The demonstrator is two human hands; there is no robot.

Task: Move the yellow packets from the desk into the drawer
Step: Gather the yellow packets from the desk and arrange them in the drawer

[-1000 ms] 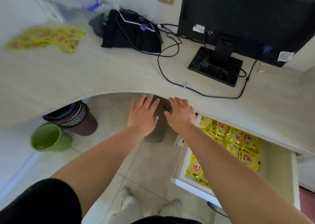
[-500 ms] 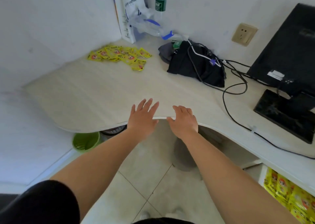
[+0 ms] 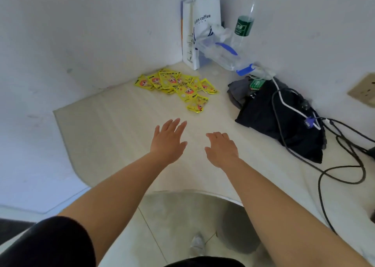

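Several yellow packets [image 3: 178, 86] with a cartoon face lie in a loose pile in the far corner of the pale desk [image 3: 113, 128], close to the wall. My left hand [image 3: 168, 140] hovers over the desk, palm down, fingers spread, short of the pile and holding nothing. My right hand [image 3: 222, 148] is beside it, also palm down, fingers slightly curled and empty. The nearest packet [image 3: 197, 104] lies a little beyond my left fingertips. The drawer is out of view.
A white paper coffee bag [image 3: 199, 27] and a clear bottle with a green label [image 3: 243, 26] stand in the corner. A plastic bottle with a blue cap [image 3: 225, 55] lies beside them. A black bag [image 3: 282, 118] with cables [image 3: 345, 165] occupies the right side. A wall socket [image 3: 363, 92] is at far right.
The view has swung left from the open drawer toward the desk corner. Both hands have moved from the desk's front edge forward over the desktop, closer to the packet pile.
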